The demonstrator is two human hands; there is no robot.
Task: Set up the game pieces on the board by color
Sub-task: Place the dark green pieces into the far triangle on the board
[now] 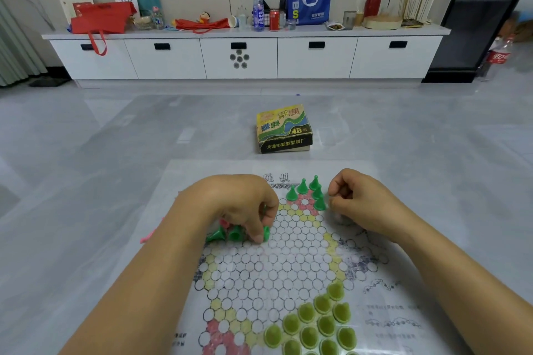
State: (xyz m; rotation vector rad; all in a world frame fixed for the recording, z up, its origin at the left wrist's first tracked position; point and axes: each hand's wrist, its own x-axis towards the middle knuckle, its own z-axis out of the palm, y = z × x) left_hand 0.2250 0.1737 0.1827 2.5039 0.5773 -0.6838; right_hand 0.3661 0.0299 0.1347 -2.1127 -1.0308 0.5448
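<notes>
Pinching a green pawn (266, 233), left hand (242, 204) is over the board (274, 262). Right hand (360, 202) curled, contents unclear. Box (284, 130): "跳棋 45".

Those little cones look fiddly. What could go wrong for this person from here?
The right hand is close beside the standing green cones; a nudge could topple them. The left hand pinches one green piece among loose pieces lying on their sides, which might scatter. The right forearm passes near the olive pieces and could sweep them.
</notes>
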